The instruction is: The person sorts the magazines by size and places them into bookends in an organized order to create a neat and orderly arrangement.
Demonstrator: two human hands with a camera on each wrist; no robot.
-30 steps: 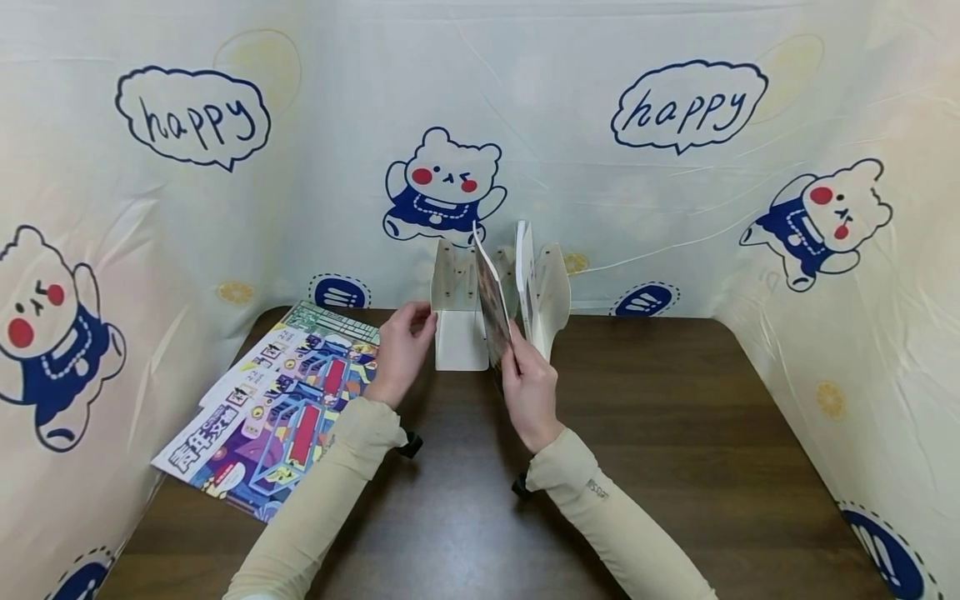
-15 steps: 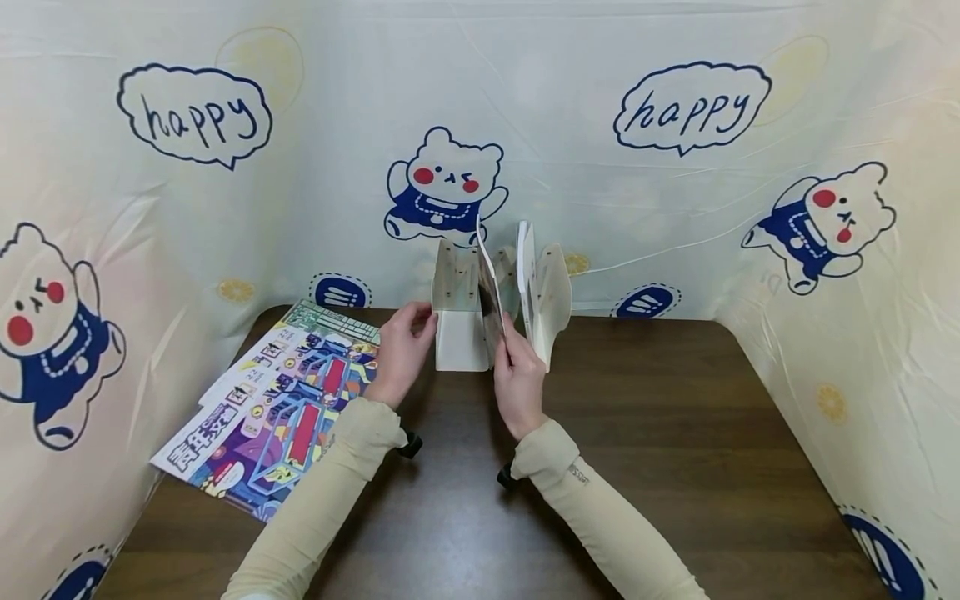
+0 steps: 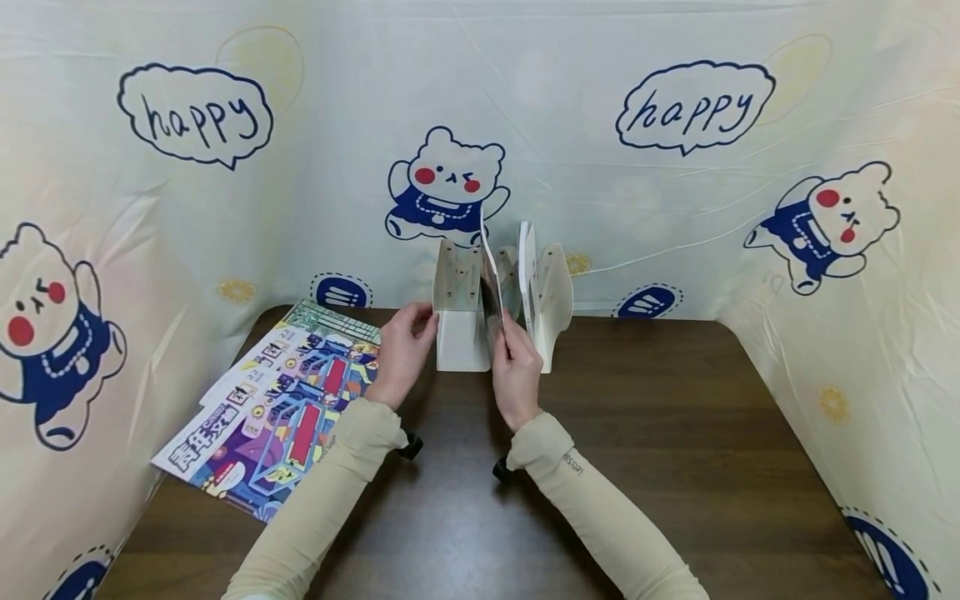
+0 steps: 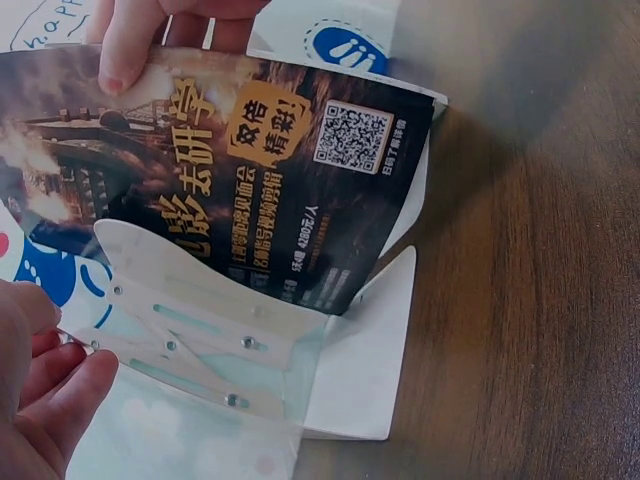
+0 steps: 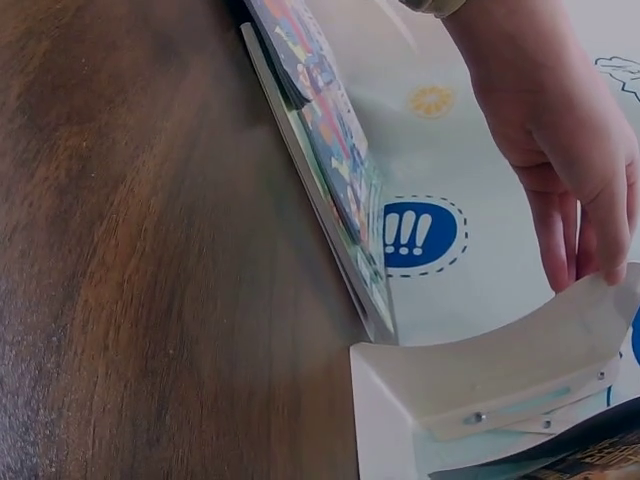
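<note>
A white book stand (image 3: 461, 343) with upright dividers stands at the back middle of the dark wooden table (image 3: 675, 433). My left hand (image 3: 420, 327) steadies its left divider (image 5: 520, 372), with the fingers (image 5: 585, 230) on the outer face and the thumb near the front edge. In my right hand (image 3: 508, 346) is a dark-covered magazine (image 4: 260, 190), held upright by its near edge in the slot between the dividers. Its cover shows a QR code (image 4: 352, 138). A thin white booklet (image 3: 525, 267) stands in the slot to the right.
A fanned pile of colourful magazines (image 3: 277, 400) lies flat on the table's left side, close to my left forearm. A cloth printed with bears (image 3: 446, 183) walls the table in at the back and on both sides. Bare wood lies to the right.
My right hand has moved forward and a little left, pushing the dark magazine deeper into the stand and more upright. The left hand has stayed on the divider.
</note>
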